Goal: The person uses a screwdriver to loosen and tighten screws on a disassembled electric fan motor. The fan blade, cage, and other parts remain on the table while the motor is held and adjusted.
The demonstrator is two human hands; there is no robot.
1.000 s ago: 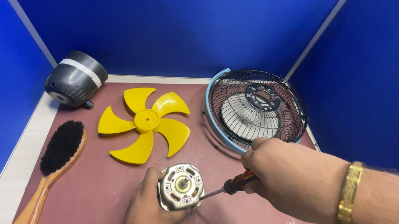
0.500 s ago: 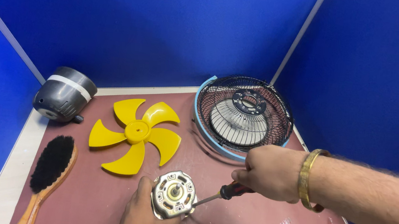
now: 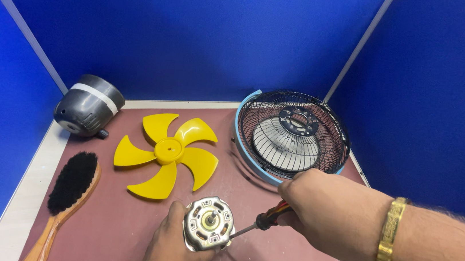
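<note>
Since the earlier frames the view has tilted, so everything sits a little lower and further left in the picture, while both hands stay on the same small job at the near edge of the worktop [image 3: 89, 230]. Left hand [image 3: 169, 250] comes up from the bottom edge and is clamped around a silver fan motor [image 3: 209, 223], cupping it from below and behind so that its round face and short central shaft point up toward the camera. Right hand [image 3: 331, 217], with a gold bracelet [image 3: 387, 244] on its wrist, is closed around the red and black handle of a screwdriver [image 3: 262, 220]. That tool runs down and to the left from the fist, and its thin metal tip meets the right rim of the motor, just beside the left thumb. So the motor lies between the two hands, touching the left one and reached by the right one only through the screwdriver.

Behind the motor a yellow fan blade [image 3: 168, 153] lies flat on the maroon surface. To its right a black wire fan guard [image 3: 292, 135] with a light blue rim stands tilted near the blue partition. A grey motor housing [image 3: 89, 105] rests on its side in the far left corner, and a wooden brush [image 3: 67, 194] with black bristles lies along the left edge.
</note>
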